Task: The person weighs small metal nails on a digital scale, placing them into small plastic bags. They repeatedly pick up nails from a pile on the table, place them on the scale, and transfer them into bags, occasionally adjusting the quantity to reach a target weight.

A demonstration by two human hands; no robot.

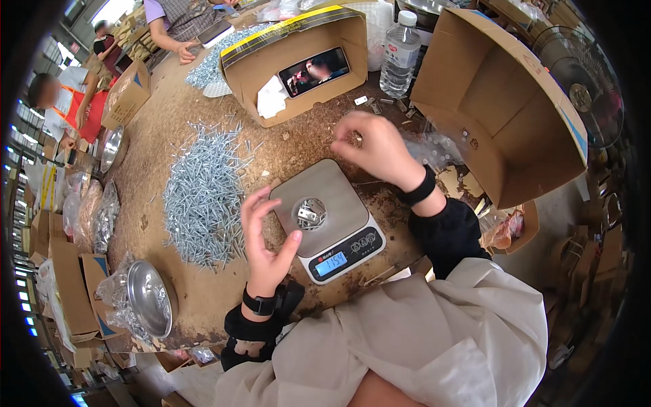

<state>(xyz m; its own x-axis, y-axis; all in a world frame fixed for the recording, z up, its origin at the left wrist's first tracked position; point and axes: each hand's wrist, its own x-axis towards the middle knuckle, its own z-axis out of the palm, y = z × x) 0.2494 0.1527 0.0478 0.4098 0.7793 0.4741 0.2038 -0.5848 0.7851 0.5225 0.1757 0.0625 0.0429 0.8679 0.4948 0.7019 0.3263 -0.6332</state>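
A digital kitchen scale [339, 180] with a steel top and a lit display sits on the worktable in front of me. Near the middle of its plate stands a small round clear cup [323, 222] holding small metal pieces [307, 215]. My left hand [263, 234] is at the scale's left edge, thumb and fingers apart beside the cup, with nothing in it. Beyond the scale's right corner my right hand [376, 144] hovers, fingers curled into a pinch. Whatever those fingertips may hold is hidden. Left of the scale lies a big heap of silvery screws [205, 197].
Behind the scale, an open carton [237, 102] holds a phone [314, 71]. A water bottle [400, 55] and a large open cardboard box [502, 108] stand at right. A steel bowl [149, 298] sits front left. People work across the table.
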